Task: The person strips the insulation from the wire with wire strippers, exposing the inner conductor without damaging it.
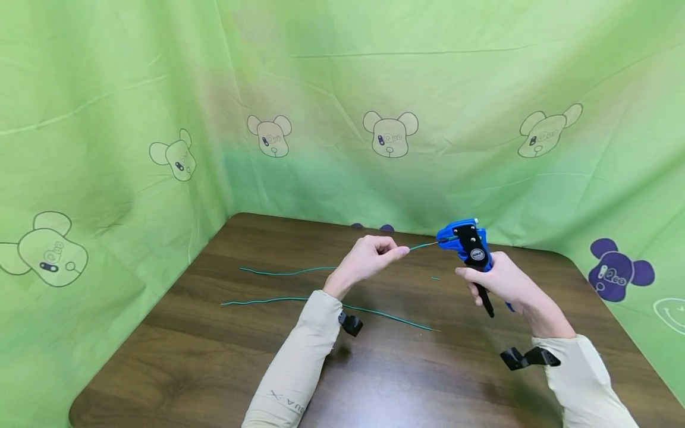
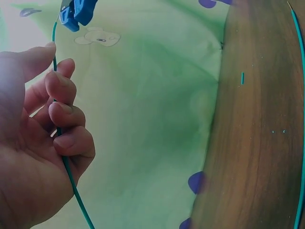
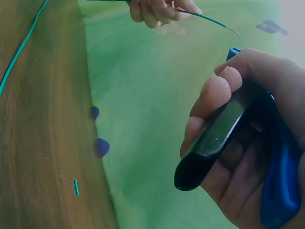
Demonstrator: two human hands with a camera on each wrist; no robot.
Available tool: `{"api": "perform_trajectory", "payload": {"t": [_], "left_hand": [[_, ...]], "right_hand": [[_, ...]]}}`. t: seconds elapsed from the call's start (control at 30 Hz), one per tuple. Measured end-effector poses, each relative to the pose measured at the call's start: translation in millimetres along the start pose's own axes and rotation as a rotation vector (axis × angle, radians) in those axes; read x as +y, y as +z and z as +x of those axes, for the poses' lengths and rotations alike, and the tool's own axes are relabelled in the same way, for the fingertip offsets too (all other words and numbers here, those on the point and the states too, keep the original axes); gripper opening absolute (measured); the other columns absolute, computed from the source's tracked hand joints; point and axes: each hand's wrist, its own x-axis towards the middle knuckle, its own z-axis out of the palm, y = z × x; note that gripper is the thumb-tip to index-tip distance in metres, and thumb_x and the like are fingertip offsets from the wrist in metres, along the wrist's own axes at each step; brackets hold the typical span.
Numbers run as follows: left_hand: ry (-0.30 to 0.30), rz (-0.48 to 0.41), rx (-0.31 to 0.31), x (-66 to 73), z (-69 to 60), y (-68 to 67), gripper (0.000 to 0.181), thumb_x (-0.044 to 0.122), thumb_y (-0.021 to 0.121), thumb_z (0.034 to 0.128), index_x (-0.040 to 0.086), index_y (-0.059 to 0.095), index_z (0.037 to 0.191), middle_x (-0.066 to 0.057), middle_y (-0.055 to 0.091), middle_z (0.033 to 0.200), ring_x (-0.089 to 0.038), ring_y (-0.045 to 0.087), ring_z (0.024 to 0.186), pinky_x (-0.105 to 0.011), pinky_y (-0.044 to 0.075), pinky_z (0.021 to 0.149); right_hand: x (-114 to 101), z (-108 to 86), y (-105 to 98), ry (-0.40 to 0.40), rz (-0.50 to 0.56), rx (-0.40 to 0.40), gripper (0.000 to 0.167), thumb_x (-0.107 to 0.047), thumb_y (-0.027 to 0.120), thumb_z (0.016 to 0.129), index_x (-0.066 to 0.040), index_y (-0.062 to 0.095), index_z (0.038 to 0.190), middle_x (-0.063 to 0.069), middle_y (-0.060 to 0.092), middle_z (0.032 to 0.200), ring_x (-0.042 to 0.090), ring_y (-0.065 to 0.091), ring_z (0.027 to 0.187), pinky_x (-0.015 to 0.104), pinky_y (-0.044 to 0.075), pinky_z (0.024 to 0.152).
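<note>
My left hand (image 1: 369, 257) holds a thin green wire (image 1: 420, 246) between thumb and fingers, and the wire (image 2: 70, 174) passes across the palm in the left wrist view. Its end is bare metal, showing as a thin copper-coloured tip (image 3: 233, 31) in the right wrist view. That tip lies close to the mouth of a blue and black wire stripper (image 1: 472, 242); I cannot tell whether it touches. My right hand (image 1: 505, 279) grips the stripper by its handles, the black handle (image 3: 214, 138) lying under curled fingers. The stripper's blue jaws also show in the left wrist view.
Another green wire (image 1: 385, 313) lies across the brown wooden table (image 1: 187, 356), with a bare tip at its right end. A short cut piece of green insulation (image 1: 436, 278) lies between the hands. Tiny scraps (image 2: 284, 131) are scattered nearby. A green printed curtain (image 1: 332, 77) hangs behind.
</note>
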Motion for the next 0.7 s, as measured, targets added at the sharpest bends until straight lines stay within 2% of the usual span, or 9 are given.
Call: {"api": "perform_trajectory", "payload": {"t": [0.33,0.7], "left_hand": [[0.007,0.025,-0.014,-3.2,1.2,2.8,0.033,0.045,0.065,0.0921,0.022,0.062,0.070,0.010,0.040,0.060,-0.004,0.038,0.058,-0.020,0.032,0.055],[-0.010,0.053,-0.032,-1.1,0.0,4.9,0.033,0.047,0.065,0.0916,0.023,0.061,0.069,0.011,0.040,0.060,-0.003,0.039,0.059,-0.020,0.032,0.056]], "right_hand": [[1.2,-0.6,-1.2,0.007,-0.036,0.002,0.041,-0.034,0.063,0.096,0.002,0.058,0.078,0.001,0.061,0.058,0.025,0.066,0.055,0.028,0.047,0.072],[3.1,1.8,-2.1,0.033,-0.086,-0.005,0.043,-0.040,0.062,0.096,0.003,0.061,0.088,0.003,0.068,0.067,0.026,0.070,0.064,0.024,0.047,0.077]]}}
